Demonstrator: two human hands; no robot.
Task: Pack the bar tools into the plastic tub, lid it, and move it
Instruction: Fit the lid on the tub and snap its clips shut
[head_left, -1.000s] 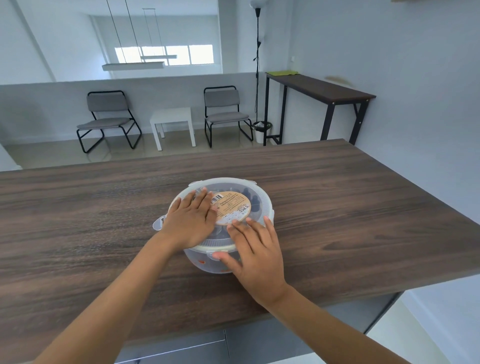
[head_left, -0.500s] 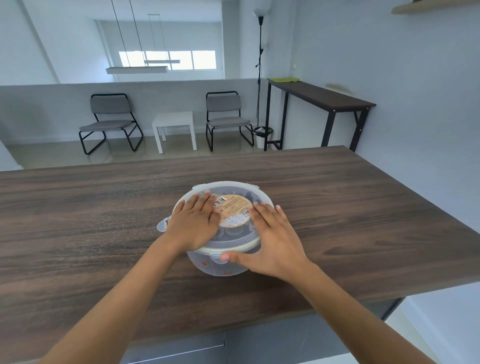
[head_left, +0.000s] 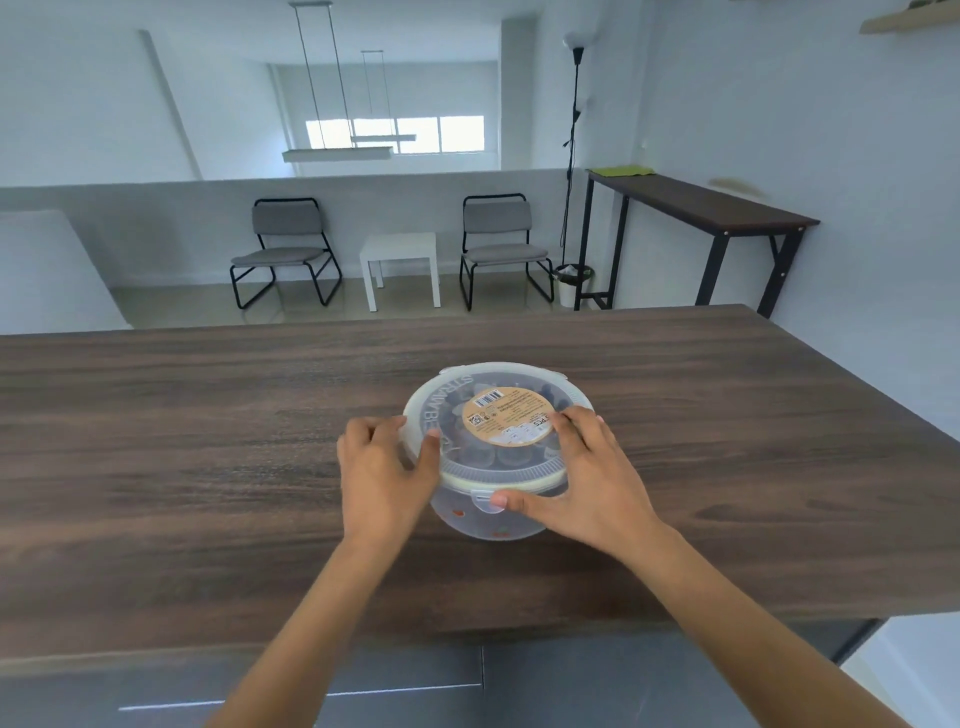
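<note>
My left hand (head_left: 382, 470) was clamped on the left edge of the lid (head_left: 498, 423), with the fingers curled over the rim on the far side and the thumb pressed on top near the raised lettering. The lid sat on the round plastic tub (head_left: 488, 519), which stood on the dark wooden counter (head_left: 208, 467) close to its near edge, about midway along it. A round tan label (head_left: 506, 417) with a barcode was stuck at the middle of the lid, and dark shapes showed through the cloudy plastic beneath, too blurred for me to tell what they were. My right hand (head_left: 589, 480) gripped the lid's right side, its fingers spread across the top beside the label and its thumb stretched along the front rim, the tip touching a small clip tab (head_left: 484, 503). Beyond the counter stood 2 grey chairs (head_left: 283, 249) with a small white table (head_left: 400, 265) between them.
</note>
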